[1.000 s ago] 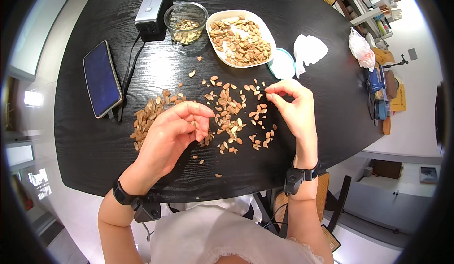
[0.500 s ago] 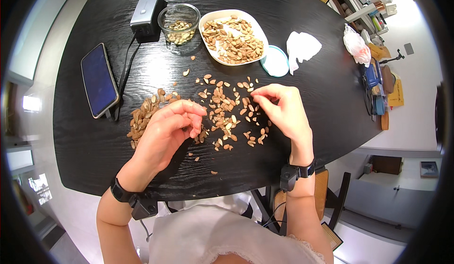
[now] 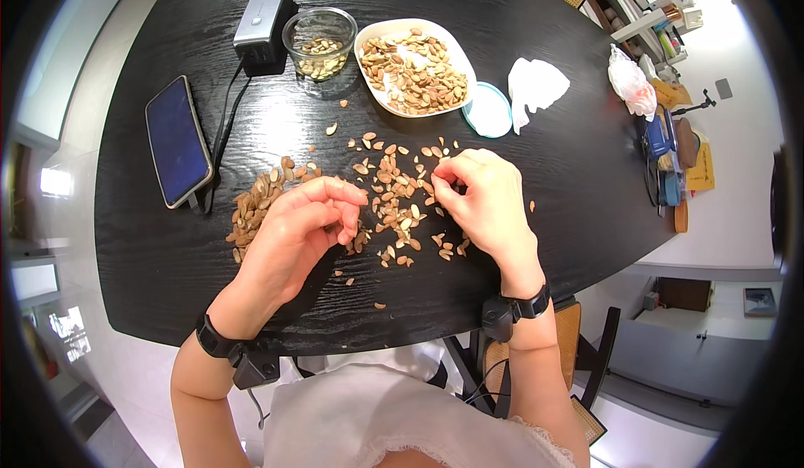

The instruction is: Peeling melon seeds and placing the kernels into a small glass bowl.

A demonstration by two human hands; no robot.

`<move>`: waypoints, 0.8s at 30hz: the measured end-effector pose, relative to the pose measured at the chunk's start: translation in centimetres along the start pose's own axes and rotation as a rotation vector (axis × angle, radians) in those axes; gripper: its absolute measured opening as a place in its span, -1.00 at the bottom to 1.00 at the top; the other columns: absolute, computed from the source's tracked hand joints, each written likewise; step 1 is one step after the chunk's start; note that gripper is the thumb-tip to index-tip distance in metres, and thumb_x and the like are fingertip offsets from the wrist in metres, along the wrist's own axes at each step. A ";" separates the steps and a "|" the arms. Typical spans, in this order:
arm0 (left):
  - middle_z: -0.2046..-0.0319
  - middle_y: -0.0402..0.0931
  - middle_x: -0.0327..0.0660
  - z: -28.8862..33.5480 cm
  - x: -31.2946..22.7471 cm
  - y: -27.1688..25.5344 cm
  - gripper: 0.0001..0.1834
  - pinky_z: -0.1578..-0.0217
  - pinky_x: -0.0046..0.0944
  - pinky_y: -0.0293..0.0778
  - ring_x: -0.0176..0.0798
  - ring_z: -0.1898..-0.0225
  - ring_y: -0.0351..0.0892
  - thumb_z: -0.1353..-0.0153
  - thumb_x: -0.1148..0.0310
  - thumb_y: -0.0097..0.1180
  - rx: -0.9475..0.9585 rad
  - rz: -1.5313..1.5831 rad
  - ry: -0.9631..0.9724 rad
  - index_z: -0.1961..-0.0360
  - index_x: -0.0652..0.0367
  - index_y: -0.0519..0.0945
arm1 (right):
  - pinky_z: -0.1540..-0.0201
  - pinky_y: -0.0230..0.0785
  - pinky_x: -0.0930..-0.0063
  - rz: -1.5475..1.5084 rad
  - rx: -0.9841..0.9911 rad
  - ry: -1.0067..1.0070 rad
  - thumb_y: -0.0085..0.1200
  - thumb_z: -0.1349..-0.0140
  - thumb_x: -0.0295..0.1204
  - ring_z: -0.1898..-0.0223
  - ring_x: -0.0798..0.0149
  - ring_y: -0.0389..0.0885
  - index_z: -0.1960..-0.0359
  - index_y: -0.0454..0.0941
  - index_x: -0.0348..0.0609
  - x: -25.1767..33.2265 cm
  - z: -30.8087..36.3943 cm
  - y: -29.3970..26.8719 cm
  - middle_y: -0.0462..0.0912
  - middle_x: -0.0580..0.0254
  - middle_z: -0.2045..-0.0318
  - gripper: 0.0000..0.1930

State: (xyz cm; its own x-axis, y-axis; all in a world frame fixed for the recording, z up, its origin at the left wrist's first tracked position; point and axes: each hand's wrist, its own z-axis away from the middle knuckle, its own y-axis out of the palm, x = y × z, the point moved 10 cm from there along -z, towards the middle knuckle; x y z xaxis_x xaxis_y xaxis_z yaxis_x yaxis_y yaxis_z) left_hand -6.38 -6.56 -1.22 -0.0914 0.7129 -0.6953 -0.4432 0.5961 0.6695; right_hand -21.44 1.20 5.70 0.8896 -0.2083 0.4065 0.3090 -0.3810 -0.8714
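My left hand (image 3: 306, 221) rests beside a pile of brown-shelled seeds (image 3: 251, 208) and partly covers it. Its fingers are curled in toward the thumb; whatever they may hold is hidden. My right hand (image 3: 484, 204) is closed in a pinch, fingertips down at the right side of the loose scattered shells (image 3: 392, 185). What lies between those fingertips is too small to make out. Beyond the hands, a white bowl (image 3: 459, 51) carries a heap of brown shells, and a round glass bowl (image 3: 352, 28) contains pale green kernels.
At the left a phone (image 3: 178, 143) leans on a stand, with a black cable running to a grey box-shaped device (image 3: 264, 20). A light blue round lid (image 3: 488, 110) and crumpled white tissue (image 3: 533, 89) lie right of the white bowl on the dark table (image 3: 586, 191).
My right hand has shifted left, over the edge of the scattered shells, still pinched. A small orange-brown piece now shows to its right. My left hand has barely moved.
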 end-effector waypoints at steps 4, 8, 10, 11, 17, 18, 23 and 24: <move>0.44 0.46 -0.25 -0.3 0.0 -0.1 -0.78 0.26 -0.42 0.31 -0.41 0.38 0.36 -0.20 0.54 -0.12 -0.005 -0.004 -0.013 0.18 0.33 0.52 | 0.37 0.44 0.41 0.043 0.042 0.095 0.21 0.03 -0.52 0.53 0.23 0.58 0.51 0.60 -0.23 -0.4 0.2 -0.1 0.59 0.22 0.58 -0.93; 0.44 0.46 -0.25 -0.3 -0.1 -0.3 -0.79 0.26 -0.42 0.32 -0.41 0.37 0.36 -0.21 0.54 -0.11 -0.023 -0.009 -0.017 0.18 0.32 0.52 | 0.36 0.49 0.54 -1.267 0.155 0.417 0.17 -0.10 -0.63 0.47 0.36 0.62 0.36 0.60 -0.37 0.8 1.4 -0.2 0.66 0.06 0.43 -0.93; 0.43 0.45 -0.25 0.1 0.0 -1.2 -0.80 0.26 -0.41 0.32 -0.41 0.36 0.37 -0.22 0.54 -0.11 -0.041 0.032 -0.009 0.19 0.31 0.52 | 0.35 0.50 0.49 -1.674 0.216 0.313 0.12 -0.08 -0.68 0.45 0.21 0.64 0.40 0.59 -0.41 4.7 2.0 -0.9 0.65 -0.04 0.44 -0.95; 0.42 0.45 -0.25 0.0 0.0 -0.8 -0.81 0.26 -0.41 0.31 -0.41 0.36 0.37 -0.24 0.53 -0.11 -0.039 0.039 -0.024 0.19 0.31 0.53 | 0.36 0.50 0.48 -1.790 0.368 0.184 0.14 -0.04 -0.70 0.44 0.15 0.65 0.46 0.60 -0.42 6.8 2.4 -1.7 0.65 -0.11 0.43 -0.97; 0.42 0.44 -0.26 0.2 -0.3 -0.3 -0.81 0.25 -0.41 0.30 -0.41 0.35 0.35 -0.27 0.50 -0.11 -0.047 0.018 -0.019 0.18 0.31 0.52 | 0.44 0.38 0.18 -1.995 0.400 -0.157 0.17 -0.11 -0.50 0.51 0.07 0.49 0.48 0.58 -0.45 11.0 4.1 -3.6 0.59 -0.15 0.52 -0.83; 0.41 0.44 -0.26 0.3 -0.3 -0.4 -0.81 0.24 -0.41 0.30 -0.41 0.35 0.35 -0.27 0.49 -0.11 -0.049 0.010 -0.023 0.17 0.31 0.52 | 0.42 0.29 0.28 -2.078 0.390 -0.156 0.24 -0.07 -0.50 0.48 0.15 0.46 0.45 0.64 -0.38 11.1 4.3 -3.5 0.58 -0.03 0.47 -0.86; 0.48 0.45 -0.39 0.1 -1.3 0.6 -0.72 0.43 -0.52 0.21 -0.55 0.50 0.20 -0.33 0.42 -0.07 -0.139 -0.654 0.053 0.04 0.31 0.57 | 0.43 0.13 0.40 -2.068 0.244 -0.271 0.32 0.00 -0.46 0.48 0.28 0.38 0.43 0.70 -0.28 9.7 5.0 -4.0 0.53 0.13 0.45 -0.86; 0.52 0.54 -0.31 0.4 -2.2 1.0 -0.67 0.51 -0.39 0.35 -0.44 0.58 0.39 -0.23 0.58 -0.06 -0.162 -0.958 0.141 0.00 0.16 0.58 | 0.42 0.15 0.38 -2.054 0.260 -0.272 0.29 -0.04 -0.45 0.47 0.28 0.40 0.43 0.69 -0.27 9.6 4.9 -4.2 0.54 0.15 0.44 -0.87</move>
State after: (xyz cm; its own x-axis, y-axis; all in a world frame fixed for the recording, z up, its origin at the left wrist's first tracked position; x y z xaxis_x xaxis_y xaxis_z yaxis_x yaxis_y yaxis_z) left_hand -6.25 -7.38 1.12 0.2696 -0.1030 -0.9574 -0.5018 0.8336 -0.2310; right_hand -12.53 5.23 11.94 -0.7145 0.3705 0.5934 0.6948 0.2760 0.6642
